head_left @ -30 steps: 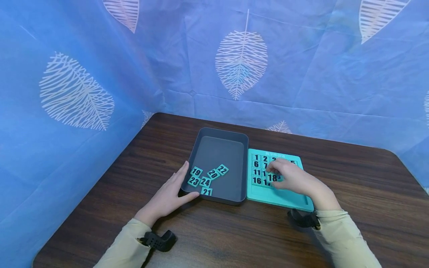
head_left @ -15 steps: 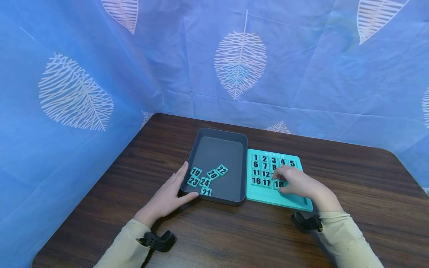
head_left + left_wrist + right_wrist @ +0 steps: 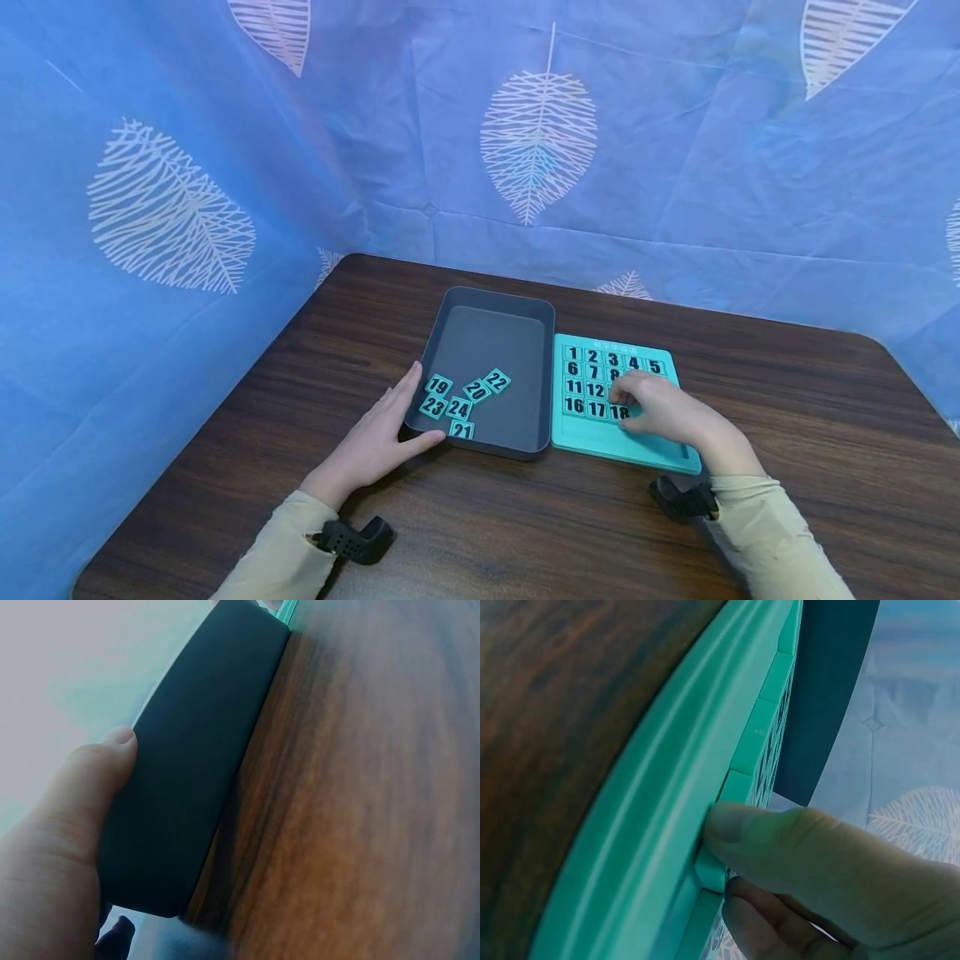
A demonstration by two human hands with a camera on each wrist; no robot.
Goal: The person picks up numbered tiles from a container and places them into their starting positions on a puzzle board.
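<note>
Over the turquoise number puzzle board [image 3: 600,437], my right hand [image 3: 663,408] pinches the number 18 tile [image 3: 619,412] between thumb and fingers. The tile lies in the fourth row, right of the 17 tile [image 3: 597,409]. In the right wrist view the thumb [image 3: 772,836] presses the edge of a tile in the row. My left hand [image 3: 378,442] rests at the near left corner of the dark grey tray [image 3: 525,446], fingers straight along its side. Its thumb [image 3: 97,776] touches the tray's near wall in the left wrist view. The right hand covers some tiles.
Loose tiles 19, 20, 21, 22, 23 and 24 [image 3: 459,407] lie in the tray's near part. Tray and board stand side by side on a dark wooden table [image 3: 510,525]. A blue curtain [image 3: 420,125] with white leaf prints hangs behind and at the left.
My right hand has brought the 18 tile from above the board slightly rightward and down into the fourth row beside 17. The left hand and tray have stayed put.
</note>
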